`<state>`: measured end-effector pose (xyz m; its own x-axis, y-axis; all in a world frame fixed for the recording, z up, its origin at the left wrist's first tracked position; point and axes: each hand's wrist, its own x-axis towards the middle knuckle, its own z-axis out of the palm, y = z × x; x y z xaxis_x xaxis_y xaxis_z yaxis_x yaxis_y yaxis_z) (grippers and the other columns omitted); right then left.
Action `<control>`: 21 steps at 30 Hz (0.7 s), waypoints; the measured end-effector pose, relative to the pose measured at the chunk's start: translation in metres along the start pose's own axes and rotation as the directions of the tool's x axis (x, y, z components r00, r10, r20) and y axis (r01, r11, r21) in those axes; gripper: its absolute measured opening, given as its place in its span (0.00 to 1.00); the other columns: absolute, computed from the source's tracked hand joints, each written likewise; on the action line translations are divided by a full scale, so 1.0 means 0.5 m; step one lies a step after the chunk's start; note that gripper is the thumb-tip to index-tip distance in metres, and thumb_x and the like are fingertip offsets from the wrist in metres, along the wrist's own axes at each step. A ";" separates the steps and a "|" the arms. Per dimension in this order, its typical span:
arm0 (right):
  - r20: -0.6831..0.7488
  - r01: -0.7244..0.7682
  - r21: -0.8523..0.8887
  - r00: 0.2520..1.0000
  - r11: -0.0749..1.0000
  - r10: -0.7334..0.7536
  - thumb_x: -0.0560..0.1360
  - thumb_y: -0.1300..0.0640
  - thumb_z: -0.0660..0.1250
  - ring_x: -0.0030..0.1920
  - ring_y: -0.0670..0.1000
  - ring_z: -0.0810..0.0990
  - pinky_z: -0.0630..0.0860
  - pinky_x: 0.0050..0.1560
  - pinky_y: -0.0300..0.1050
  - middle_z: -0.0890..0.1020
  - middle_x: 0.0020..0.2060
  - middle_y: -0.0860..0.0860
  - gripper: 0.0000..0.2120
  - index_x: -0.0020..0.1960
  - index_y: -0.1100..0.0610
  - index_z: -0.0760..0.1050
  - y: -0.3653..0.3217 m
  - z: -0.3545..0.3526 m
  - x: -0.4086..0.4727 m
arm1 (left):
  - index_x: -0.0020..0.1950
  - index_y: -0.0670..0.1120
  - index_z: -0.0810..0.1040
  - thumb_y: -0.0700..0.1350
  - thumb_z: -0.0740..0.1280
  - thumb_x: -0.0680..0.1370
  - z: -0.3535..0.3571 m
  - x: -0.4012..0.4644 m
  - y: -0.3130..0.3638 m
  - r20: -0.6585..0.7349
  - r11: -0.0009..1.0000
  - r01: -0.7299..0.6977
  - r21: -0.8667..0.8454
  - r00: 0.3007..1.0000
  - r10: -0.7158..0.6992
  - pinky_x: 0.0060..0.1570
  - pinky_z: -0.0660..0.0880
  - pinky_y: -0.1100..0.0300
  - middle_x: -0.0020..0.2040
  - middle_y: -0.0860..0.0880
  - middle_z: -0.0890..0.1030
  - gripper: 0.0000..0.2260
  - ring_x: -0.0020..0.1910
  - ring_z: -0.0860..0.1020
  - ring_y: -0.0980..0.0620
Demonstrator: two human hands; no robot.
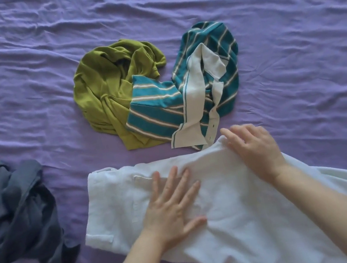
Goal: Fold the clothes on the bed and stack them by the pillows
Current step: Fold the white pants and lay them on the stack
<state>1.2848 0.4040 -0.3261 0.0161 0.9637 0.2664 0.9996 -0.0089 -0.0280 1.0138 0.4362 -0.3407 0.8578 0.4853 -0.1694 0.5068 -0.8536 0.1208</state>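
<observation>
nearest us the white garment (pixel 239 207) lies flat on the purple sheet (pixel 291 41). our left hand (pixel 172 210) presses it, fingers spread; our right hand (pixel 254 149) curls over its far edge. dark navy clothing (pixel 13 215) lies left. beyond, green top (pixel 105 90) touches striped polo (pixel 184 92); open sheet farther.

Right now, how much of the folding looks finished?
None looks finished. Both hands, left flat and right at the edge, work the pale white trousers. The crumpled olive-green top, teal striped polo shirt and dark navy garment remain.
</observation>
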 end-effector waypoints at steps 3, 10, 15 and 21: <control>0.044 -0.034 0.123 0.999 0.992 0.028 0.77 0.49 0.62 0.69 0.58 0.68 0.64 0.67 0.59 0.71 0.68 0.57 0.21 0.68 0.53 0.70 -0.090 -0.015 -0.103 | 0.76 0.53 0.59 0.72 0.53 0.73 0.014 0.009 0.000 0.018 1.000 0.008 -0.020 1.000 -0.007 0.68 0.51 0.31 0.77 0.45 0.58 0.37 0.76 0.54 0.40; 0.420 -0.104 0.089 0.906 0.991 0.057 0.75 0.34 0.51 0.75 0.59 0.51 0.51 0.69 0.68 0.56 0.75 0.54 0.30 0.75 0.43 0.54 -0.122 0.018 -0.211 | 0.76 0.52 0.60 0.72 0.56 0.71 0.042 0.017 -0.007 0.006 1.000 0.012 -0.020 1.000 -0.012 0.68 0.51 0.30 0.77 0.45 0.59 0.38 0.76 0.54 0.40; 0.445 -0.084 0.098 0.895 0.992 0.032 0.76 0.36 0.51 0.74 0.60 0.57 0.52 0.68 0.66 0.61 0.74 0.55 0.28 0.73 0.45 0.60 -0.115 -0.012 -0.199 | 0.74 0.50 0.65 0.70 0.55 0.72 -0.001 0.020 0.012 0.087 0.999 0.034 0.012 0.996 -0.035 0.67 0.51 0.30 0.76 0.44 0.61 0.36 0.75 0.54 0.40; 0.475 -0.091 0.062 0.878 0.994 0.051 0.75 0.45 0.54 0.65 0.57 0.74 0.59 0.68 0.52 0.76 0.64 0.56 0.23 0.64 0.52 0.75 0.005 -0.107 -0.241 | 0.70 0.47 0.72 0.67 0.54 0.72 -0.071 0.058 0.165 0.223 0.980 0.188 -0.064 0.960 -0.170 0.67 0.54 0.36 0.72 0.43 0.68 0.34 0.74 0.60 0.41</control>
<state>1.2870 0.2737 -0.3066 0.0530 0.9728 -0.2255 0.9905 -0.0799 -0.1117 1.0837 0.3864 -0.3010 0.7184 0.5685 -0.4008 0.6635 -0.7332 0.1491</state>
